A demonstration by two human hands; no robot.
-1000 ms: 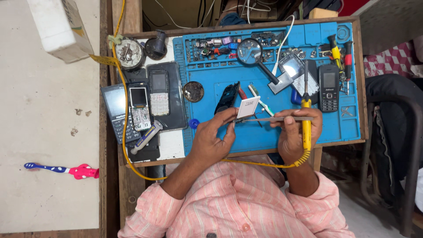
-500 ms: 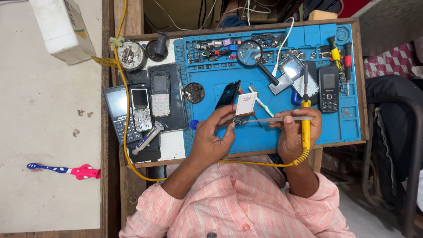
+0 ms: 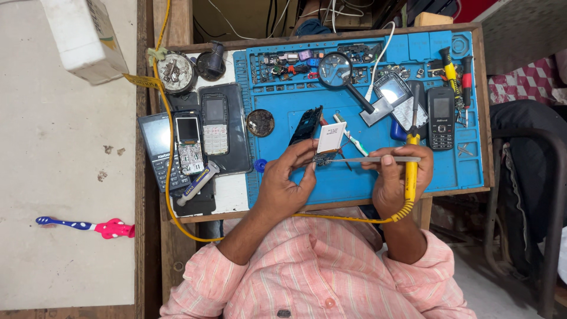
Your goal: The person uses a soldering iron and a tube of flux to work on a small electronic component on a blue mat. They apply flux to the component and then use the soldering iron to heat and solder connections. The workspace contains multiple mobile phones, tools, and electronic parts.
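On the floor at far left, a toothbrush (image 3: 82,225). Next, a round tin (image 3: 175,73) of small metal parts, then keypad phones (image 3: 202,134) on the bench. On the blue repair mat (image 3: 295,189), tray slots (image 3: 283,61) hold tiny components. Left hand (image 3: 286,186) pinches a small circuit board (image 3: 326,155); right hand (image 3: 394,180) grips tweezers (image 3: 378,159) touching it, plus a yellow soldering iron (image 3: 411,165).

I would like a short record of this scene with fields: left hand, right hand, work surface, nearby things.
left hand: left hand pinches a small circuit board with a white square part
right hand: right hand holds metal tweezers and a yellow soldering iron
work surface: blue repair mat
nearby things: magnifying glass, black keypad phone, phone frame
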